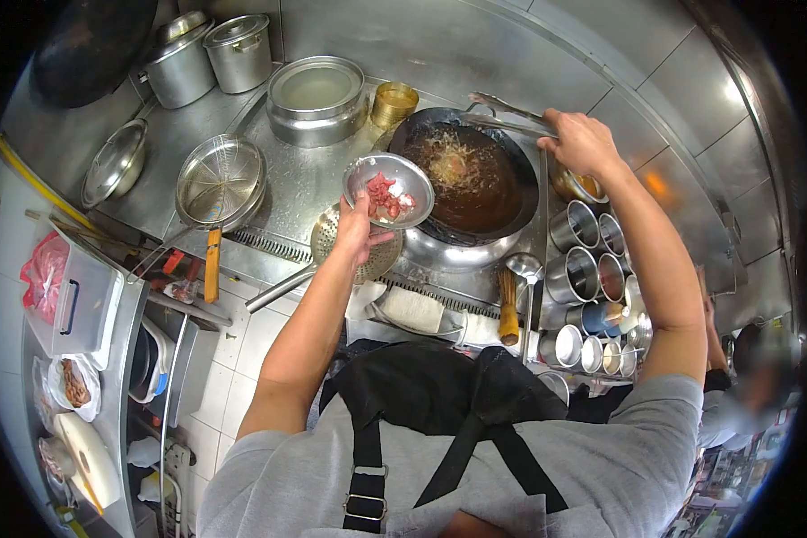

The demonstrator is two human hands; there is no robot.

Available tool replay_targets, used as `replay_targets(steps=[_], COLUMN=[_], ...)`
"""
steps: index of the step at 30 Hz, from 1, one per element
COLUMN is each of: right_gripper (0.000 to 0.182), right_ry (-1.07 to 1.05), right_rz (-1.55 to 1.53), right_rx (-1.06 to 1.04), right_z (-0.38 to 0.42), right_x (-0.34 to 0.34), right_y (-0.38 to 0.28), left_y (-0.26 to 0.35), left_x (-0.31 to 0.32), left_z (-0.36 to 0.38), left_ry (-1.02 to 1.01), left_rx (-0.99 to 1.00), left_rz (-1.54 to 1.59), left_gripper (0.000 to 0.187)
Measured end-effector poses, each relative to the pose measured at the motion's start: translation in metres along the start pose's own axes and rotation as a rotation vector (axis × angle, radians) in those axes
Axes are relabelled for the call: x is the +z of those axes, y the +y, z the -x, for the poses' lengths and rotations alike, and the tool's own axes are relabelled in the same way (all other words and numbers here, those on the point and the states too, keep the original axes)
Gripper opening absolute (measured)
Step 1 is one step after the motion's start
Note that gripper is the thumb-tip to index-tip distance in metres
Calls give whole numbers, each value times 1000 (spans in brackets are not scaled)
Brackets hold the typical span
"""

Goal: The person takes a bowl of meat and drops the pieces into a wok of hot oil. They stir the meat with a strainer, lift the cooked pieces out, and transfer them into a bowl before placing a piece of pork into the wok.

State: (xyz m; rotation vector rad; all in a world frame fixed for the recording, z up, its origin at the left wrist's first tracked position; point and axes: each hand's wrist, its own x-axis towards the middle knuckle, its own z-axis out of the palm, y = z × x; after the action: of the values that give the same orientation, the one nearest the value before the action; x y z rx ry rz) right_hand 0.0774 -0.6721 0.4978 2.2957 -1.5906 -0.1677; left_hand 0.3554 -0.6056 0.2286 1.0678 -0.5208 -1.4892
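My left hand (357,231) grips a small metal bowl (368,173) by its near left side. Inside lie red raw meat pieces (389,199) with some white bits or powder. Held up over the far right rim of the black wok (522,179), metal tongs (511,125) are in my right hand (583,143), their arms apart with nothing visible between them. Brown oil (462,211) fills the wok and bubbles around a piece of food (455,164). A perforated ladle (381,258) lies beneath my left hand, partly hidden by it.
A wire strainer (220,179) rests on a pan at left. Behind stand a wide pot (316,99) and a brass-coloured container (394,103). Several metal canisters (572,273) line the right side, near a brush (508,309) and a ladle (522,265). Another person (735,399) is far right.
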Motion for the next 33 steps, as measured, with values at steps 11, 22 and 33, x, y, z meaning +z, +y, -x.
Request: replay_targets(steps=[11, 22, 33], right_gripper=[55, 23, 22], right_ry=[-374, -200, 110], right_rz=[-372, -182, 20], right_rx=[-49, 30, 381], right_z=[36, 52, 24], right_x=[57, 137, 28], right_y=[-119, -162, -54], left_y=[-1, 4, 83], left_x=[-26, 11, 52], left_z=[21, -15, -72], left_ry=[-112, -83, 314], left_rx=[45, 77, 244], left_rz=[-54, -350, -768], left_gripper=[62, 64, 71])
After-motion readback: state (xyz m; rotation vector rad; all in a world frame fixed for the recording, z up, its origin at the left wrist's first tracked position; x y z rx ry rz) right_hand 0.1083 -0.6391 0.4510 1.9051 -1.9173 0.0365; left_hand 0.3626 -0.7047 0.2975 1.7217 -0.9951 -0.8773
